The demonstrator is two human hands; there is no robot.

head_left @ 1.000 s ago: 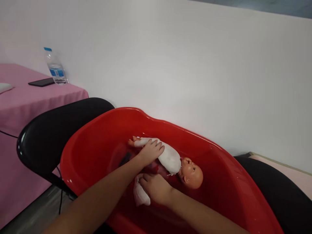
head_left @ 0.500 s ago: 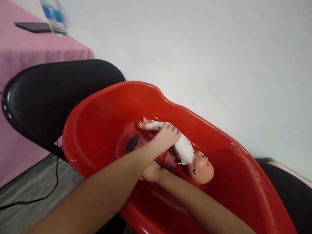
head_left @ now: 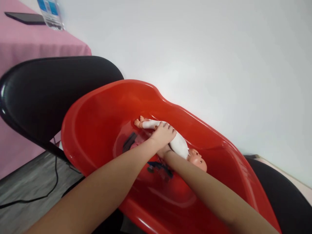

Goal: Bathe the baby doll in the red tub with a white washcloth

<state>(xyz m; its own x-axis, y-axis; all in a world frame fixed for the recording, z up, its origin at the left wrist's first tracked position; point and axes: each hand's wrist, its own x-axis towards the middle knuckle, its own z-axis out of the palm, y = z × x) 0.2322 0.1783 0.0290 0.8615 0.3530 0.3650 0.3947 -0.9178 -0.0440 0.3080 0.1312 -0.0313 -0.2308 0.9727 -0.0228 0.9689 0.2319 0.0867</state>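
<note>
A baby doll [head_left: 181,146] with a white cloth body lies in a red plastic tub [head_left: 97,107], head to the right and feet to the left. My left hand [head_left: 163,132] rests on the doll's middle with fingers curled over it. My right hand [head_left: 162,151] reaches beneath the left hand and the doll; its fingers are hidden. A dark object [head_left: 159,167] lies in the tub bottom near my right forearm.
The tub rests on black chairs [head_left: 48,87] against a white wall. A pink-covered table [head_left: 36,48] at the left carries a water bottle [head_left: 51,14] and a dark phone [head_left: 24,18]. A black cable [head_left: 44,191] runs over the grey floor.
The view dropped and moved closer to the tub. My right hand slid from the white cloth in front of the doll to under my left hand. The doll turned slightly away.
</note>
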